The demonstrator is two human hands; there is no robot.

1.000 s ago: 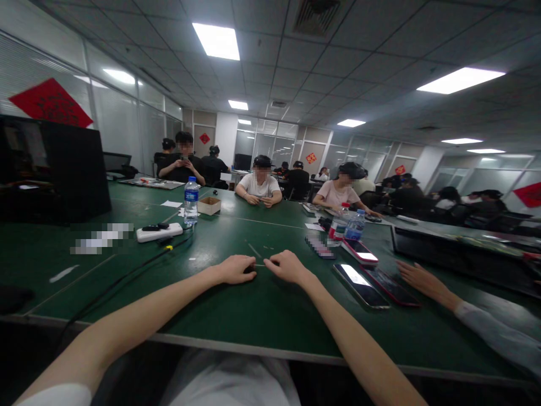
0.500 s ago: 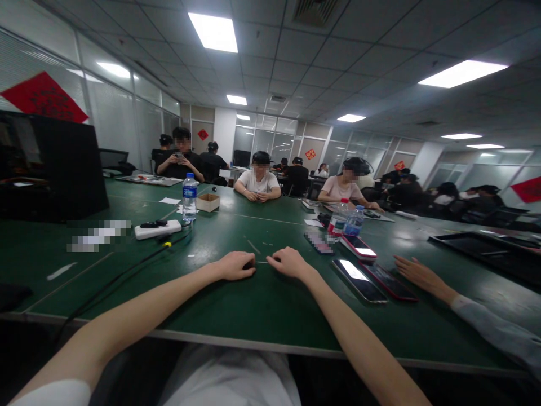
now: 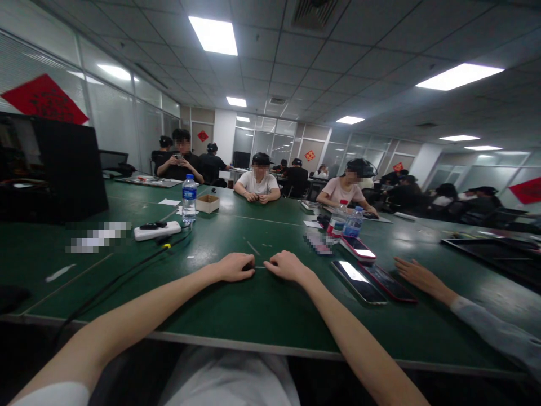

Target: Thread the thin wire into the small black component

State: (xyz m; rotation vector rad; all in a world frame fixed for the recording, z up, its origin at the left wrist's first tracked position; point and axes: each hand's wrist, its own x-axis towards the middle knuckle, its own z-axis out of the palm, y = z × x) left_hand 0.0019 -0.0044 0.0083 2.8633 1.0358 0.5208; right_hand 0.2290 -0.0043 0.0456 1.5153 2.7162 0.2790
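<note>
Both of my hands rest on the green table [image 3: 236, 316], a small gap apart, near the middle of the view. My left hand [image 3: 236, 267] lies with its fingers curled down toward the tabletop. Across the gap, my right hand [image 3: 286, 265] is bent in the same way, its thumb and index finger pointing left. A thin pale line shows on the table between the fingertips. Whether anything is under either palm is hidden. Nearest to my right hand lies a phone with a lit screen [image 3: 359, 282].
Right of the phone lies another person's hand [image 3: 425, 279], beside a dark red-edged phone [image 3: 391, 283]. Farther back are two bottles [image 3: 353, 221], a blue-capped bottle [image 3: 189, 197], a small box [image 3: 208, 203] and a white power strip [image 3: 157, 230] with a black cable. People sit beyond.
My right hand has shifted slightly left, narrowing the gap, and its index finger is lower. The black tray at the far right has moved to the right. My left hand is nearly still.
</note>
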